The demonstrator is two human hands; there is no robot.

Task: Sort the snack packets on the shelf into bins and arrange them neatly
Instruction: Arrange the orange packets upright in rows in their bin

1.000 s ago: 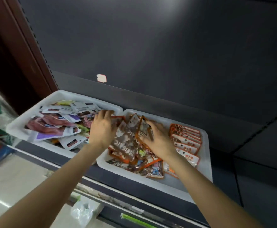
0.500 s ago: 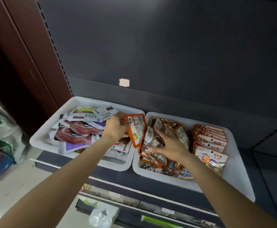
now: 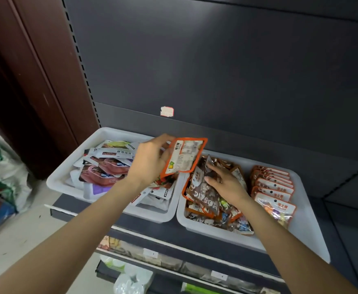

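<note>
The orange-bordered snack packet [image 3: 183, 154] is hanging in the air above the seam between the two bins, its printed back facing the camera, tilted. The left hand [image 3: 150, 159] is pinching it at its left edge, thumb and fingers curled round the border; only that one edge is held.

Below and to the right, the right hand [image 3: 223, 181] is lying flat on the loose heap of brown packets [image 3: 203, 193] in the right white bin [image 3: 309, 234], fingers straight and spread, pressing rather than gripping. At that bin's far right a row of orange packets [image 3: 272, 187] is standing overlapped in neat file. The left white bin [image 3: 59, 177] is holding a jumble of white and purple packets [image 3: 108, 168]. Both bins are sitting side by side on the dark shelf [image 3: 195, 242].

Risks, as judged:
- The edge pinch is slight; the packet may be slipping or swinging and could drop into the left bin, the wrong sort.
- Carrying it across to the orange row means passing over the right hand; a brush could be toppling the filed row.
- The heap under the palm looks unstable; lifting the hand may let packets slide.
</note>
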